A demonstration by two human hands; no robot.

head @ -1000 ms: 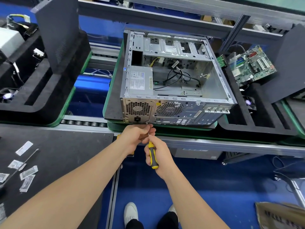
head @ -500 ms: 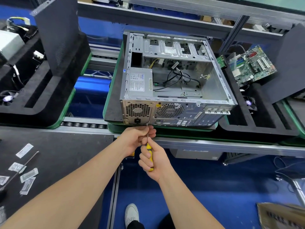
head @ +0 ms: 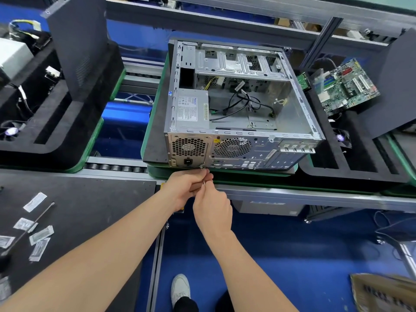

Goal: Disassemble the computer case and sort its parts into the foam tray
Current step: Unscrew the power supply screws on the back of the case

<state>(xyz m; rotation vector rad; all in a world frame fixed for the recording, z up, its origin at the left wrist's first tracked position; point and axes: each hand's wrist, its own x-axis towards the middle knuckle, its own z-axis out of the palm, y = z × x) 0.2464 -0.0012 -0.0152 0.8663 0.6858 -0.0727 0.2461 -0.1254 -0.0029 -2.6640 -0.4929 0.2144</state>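
With the motherboard already in the foam tray, our left hand pinches the shaft of the screwdriver and our right hand grips its handle at the rear of the computer case on the conveyor, power supply not yet out.

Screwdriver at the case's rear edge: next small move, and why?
Probably turn the slim metal screwdriver to back out the silver screw: its tip meets that screw at the grey boxy power supply's corner, left hand steadying the shaft, right hand gripping its end.

Single head-worn wide-angle view, faces forward-down; computer case near, centre frame; shoe at bottom edge.
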